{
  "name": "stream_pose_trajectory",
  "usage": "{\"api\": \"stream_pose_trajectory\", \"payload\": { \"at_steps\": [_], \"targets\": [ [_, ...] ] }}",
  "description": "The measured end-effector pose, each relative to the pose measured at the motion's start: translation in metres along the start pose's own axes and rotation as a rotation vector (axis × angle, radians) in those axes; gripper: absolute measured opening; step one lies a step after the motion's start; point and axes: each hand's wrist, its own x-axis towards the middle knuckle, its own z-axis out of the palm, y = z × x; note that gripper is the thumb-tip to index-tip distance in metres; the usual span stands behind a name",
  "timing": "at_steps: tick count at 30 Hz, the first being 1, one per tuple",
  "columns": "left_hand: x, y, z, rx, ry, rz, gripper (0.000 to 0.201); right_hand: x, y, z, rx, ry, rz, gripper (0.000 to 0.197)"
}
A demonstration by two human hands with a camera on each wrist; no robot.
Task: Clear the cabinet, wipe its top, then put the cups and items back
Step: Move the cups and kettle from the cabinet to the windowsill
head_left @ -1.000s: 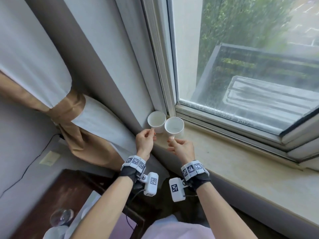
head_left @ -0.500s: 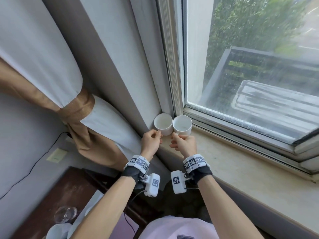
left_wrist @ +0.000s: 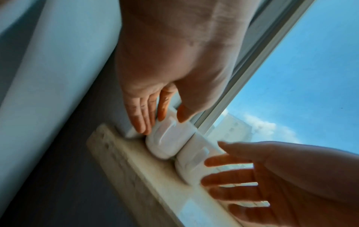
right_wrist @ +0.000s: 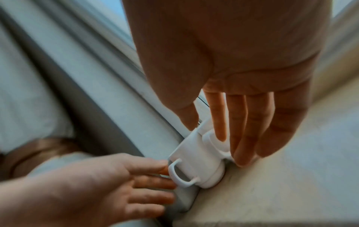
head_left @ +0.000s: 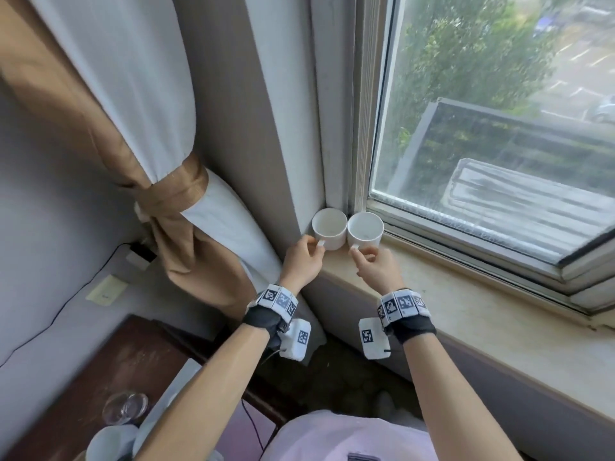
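Observation:
Two white cups stand side by side in the far left corner of the beige window sill (head_left: 466,311), handles toward me. My left hand (head_left: 314,244) is at the left cup (head_left: 329,227), fingertips touching its handle. My right hand (head_left: 357,252) touches the handle of the right cup (head_left: 365,229). In the left wrist view the left hand (left_wrist: 170,118) lies with straight fingers on the left cup (left_wrist: 167,142). In the right wrist view the right hand (right_wrist: 205,127) has straight fingers on the right cup's handle (right_wrist: 213,141). The left cup (right_wrist: 196,161) stands in front.
A dark wooden cabinet (head_left: 109,371) sits at the lower left, with a clear glass (head_left: 124,407) and a white vessel (head_left: 109,440) on it. A tied-back curtain (head_left: 159,161) hangs left of the sill. The window pane (head_left: 499,144) rises right behind the cups.
The cups went from being held above the sill to standing in its corner. Both hands' fingers have loosened from the handles and spread.

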Motion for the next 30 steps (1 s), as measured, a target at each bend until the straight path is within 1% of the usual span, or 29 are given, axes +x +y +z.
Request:
{"api": "stream_pose_trajectory", "payload": {
  "at_steps": [2,3,5,7,10,12,14,17,19,21,23,25,26,29,30],
  "targets": [
    [-0.015,-0.002,-0.016,0.08,0.001,0.072,0.035,-0.016,-0.009,-0.005,-0.264,0.056,-0.11,0.03],
    [-0.025,-0.005,-0.024,0.132,0.011,0.119,0.035,-0.024,-0.015,-0.007,-0.347,0.059,-0.157,0.029],
    [-0.047,-0.009,-0.046,0.242,0.058,0.225,0.035,-0.044,-0.036,-0.008,-0.431,0.039,-0.242,0.03],
    [-0.066,-0.017,-0.068,0.33,0.107,0.291,0.04,-0.059,-0.056,-0.002,-0.467,0.028,-0.361,0.036],
    [-0.096,-0.038,-0.107,0.347,0.151,0.274,0.05,-0.075,-0.083,0.024,-0.517,0.018,-0.587,0.046],
    [-0.12,-0.059,-0.134,0.405,0.216,0.232,0.053,-0.086,-0.094,0.048,-0.589,-0.025,-0.722,0.048],
    [-0.149,-0.083,-0.158,0.484,0.272,0.162,0.058,-0.098,-0.101,0.074,-0.683,-0.104,-0.836,0.054],
    [-0.201,-0.123,-0.185,0.616,0.333,-0.007,0.065,-0.123,-0.101,0.114,-0.785,-0.227,-0.98,0.059],
    [-0.247,-0.148,-0.196,0.713,0.365,-0.128,0.069,-0.143,-0.092,0.14,-0.846,-0.326,-1.049,0.062],
    [-0.3,-0.169,-0.199,0.763,0.38,-0.258,0.074,-0.161,-0.074,0.164,-0.929,-0.429,-1.122,0.068],
    [-0.354,-0.187,-0.192,0.758,0.394,-0.378,0.074,-0.179,-0.051,0.183,-1.005,-0.523,-1.177,0.071],
    [-0.406,-0.2,-0.18,0.742,0.404,-0.494,0.064,-0.195,-0.022,0.199,-1.057,-0.619,-1.195,0.072],
    [-0.43,-0.207,-0.172,0.74,0.393,-0.553,0.063,-0.202,-0.007,0.205,-1.089,-0.668,-1.196,0.072],
    [-0.493,-0.228,-0.142,0.679,0.319,-0.737,0.081,-0.221,0.037,0.22,-1.192,-0.776,-1.195,0.072],
    [-0.512,-0.234,-0.132,0.652,0.314,-0.779,0.083,-0.228,0.051,0.224,-1.218,-0.802,-1.189,0.071]
  ]
}}
